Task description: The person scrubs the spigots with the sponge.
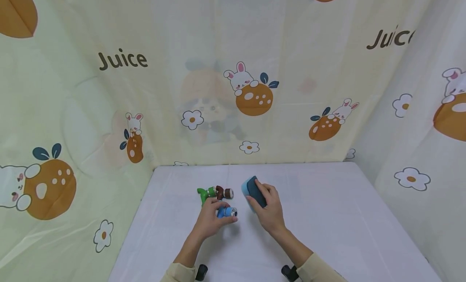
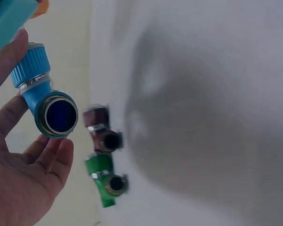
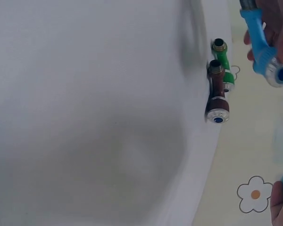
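Observation:
My left hand [image 1: 211, 219] holds a blue elbow-shaped toy pipe piece [image 1: 227, 212] just above the white table; in the left wrist view the blue piece [image 2: 42, 96] lies against my fingers [image 2: 19, 155], its round opening facing the camera. A brown piece [image 1: 223, 191] and a green piece [image 1: 206, 192] lie side by side on the table just beyond it, also seen as the brown piece [image 3: 217, 92] and green piece [image 3: 223, 63]. My right hand [image 1: 267, 207] grips a teal rectangular case [image 1: 254, 190], tilted up on the table to the right.
The white table [image 1: 327, 217] is closed in by a pale yellow cloth [image 1: 182, 92] printed with rabbits, oranges and "Juice" at the back and both sides. Two black wrist camera mounts [image 1: 201, 271] show near the bottom edge.

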Tool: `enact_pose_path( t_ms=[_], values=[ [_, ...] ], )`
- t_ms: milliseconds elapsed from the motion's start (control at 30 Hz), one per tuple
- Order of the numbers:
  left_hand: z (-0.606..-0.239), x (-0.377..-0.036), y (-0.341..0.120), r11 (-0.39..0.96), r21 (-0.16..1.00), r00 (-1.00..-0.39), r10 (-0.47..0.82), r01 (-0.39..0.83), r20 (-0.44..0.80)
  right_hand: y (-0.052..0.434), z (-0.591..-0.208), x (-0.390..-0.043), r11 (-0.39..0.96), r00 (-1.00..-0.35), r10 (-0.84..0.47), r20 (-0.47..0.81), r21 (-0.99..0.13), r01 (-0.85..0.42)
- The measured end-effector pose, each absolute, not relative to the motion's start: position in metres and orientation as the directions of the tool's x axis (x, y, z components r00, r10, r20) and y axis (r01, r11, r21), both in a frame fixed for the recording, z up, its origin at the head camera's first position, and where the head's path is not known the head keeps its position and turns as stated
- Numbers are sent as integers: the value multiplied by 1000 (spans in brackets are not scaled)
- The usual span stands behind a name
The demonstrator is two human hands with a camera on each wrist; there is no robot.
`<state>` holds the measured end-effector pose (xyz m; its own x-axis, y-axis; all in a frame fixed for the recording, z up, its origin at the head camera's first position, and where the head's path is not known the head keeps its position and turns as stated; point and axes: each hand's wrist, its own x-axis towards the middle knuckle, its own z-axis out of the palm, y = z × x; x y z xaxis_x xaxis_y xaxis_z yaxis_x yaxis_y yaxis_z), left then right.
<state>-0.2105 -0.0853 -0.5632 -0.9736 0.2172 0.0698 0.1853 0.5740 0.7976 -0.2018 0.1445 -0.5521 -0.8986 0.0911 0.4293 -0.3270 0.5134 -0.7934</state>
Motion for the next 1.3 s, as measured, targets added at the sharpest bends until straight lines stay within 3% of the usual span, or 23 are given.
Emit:
enact_pose_path(
  t_ms=[533, 1300],
  values=[
    [-604, -209, -92, 694, 719, -998, 69, 38, -13, 150, -562, -202, 549, -919, 85, 386, -788, -280],
    [-611, -208, -92, 785, 617, -997, -73, -54, 6, 148, -563, -201, 559, -921, 75, 382, -781, -278]
  ],
)
